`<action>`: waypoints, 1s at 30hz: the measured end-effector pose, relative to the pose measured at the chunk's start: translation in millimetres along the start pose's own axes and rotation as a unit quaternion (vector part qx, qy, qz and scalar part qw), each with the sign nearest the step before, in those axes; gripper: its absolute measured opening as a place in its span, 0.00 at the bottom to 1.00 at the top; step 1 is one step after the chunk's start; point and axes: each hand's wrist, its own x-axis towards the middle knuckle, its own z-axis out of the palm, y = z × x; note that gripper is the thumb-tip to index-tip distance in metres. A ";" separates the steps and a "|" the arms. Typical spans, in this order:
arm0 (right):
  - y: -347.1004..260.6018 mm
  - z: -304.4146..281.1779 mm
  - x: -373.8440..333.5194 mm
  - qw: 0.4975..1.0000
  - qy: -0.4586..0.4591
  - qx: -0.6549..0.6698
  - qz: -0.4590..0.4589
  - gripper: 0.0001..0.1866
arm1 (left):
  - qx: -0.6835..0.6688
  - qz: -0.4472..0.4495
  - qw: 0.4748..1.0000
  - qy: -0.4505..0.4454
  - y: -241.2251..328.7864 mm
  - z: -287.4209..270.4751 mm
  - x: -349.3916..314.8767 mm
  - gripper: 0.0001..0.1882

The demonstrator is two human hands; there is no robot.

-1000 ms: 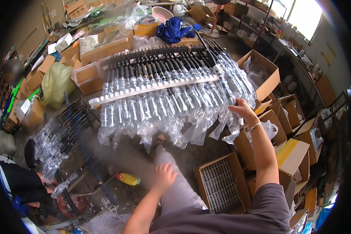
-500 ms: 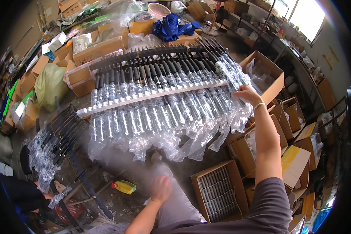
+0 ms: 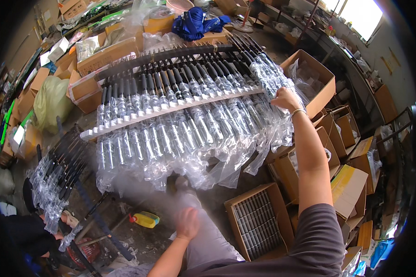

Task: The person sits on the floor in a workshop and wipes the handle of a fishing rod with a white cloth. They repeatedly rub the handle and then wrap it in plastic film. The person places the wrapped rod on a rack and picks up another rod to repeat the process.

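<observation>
A long row of black fishing rods [image 3: 189, 73], their lower ends in clear plastic sleeves [image 3: 171, 138], lies across a white notched rack bar [image 3: 171, 108]. At the row's right end, more rods lie in a bundle wrapped in crinkled clear plastic [image 3: 269, 73]. My right hand [image 3: 286, 99] is on this bundle's lower part, fingers bent and closed on the plastic. My left hand [image 3: 187, 223] is low over my leg, apart from the rods; its fingers are blurred and turned from view.
An open carton of grey cylindrical pieces [image 3: 259, 221] stands on the floor, near a yellow bottle [image 3: 145, 219]. Another carton [image 3: 326, 85] sits right of the rack. More wrapped rods [image 3: 55, 175] lean at left, beside a person in dark clothes [image 3: 25, 235]. Cartons crowd the right side.
The whole view has shifted slightly, so the rack appears farther up and left. My right hand stays at the wrapped bundle, and my left hand stays over my leg.
</observation>
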 end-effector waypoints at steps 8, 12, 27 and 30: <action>-23.8 4.7 -7.5 0.986 0.024 -0.167 -0.006 0.11 | 0.012 0.001 1.000 0.013 -1.9 0.1 -1.5 0.17; -29.3 9.9 -18.5 0.981 0.070 -0.180 -0.034 0.10 | 0.014 -0.006 1.000 0.010 -0.7 -1.4 -1.5 0.17; -20.8 19.7 -6.6 0.981 0.080 -0.167 -0.062 0.22 | 0.021 -0.009 1.000 0.016 0.0 0.7 -3.2 0.18; -10.6 11.5 -21.2 0.980 0.136 -0.092 -0.109 0.28 | 0.009 -0.006 1.000 0.019 -0.9 7.3 -3.3 0.19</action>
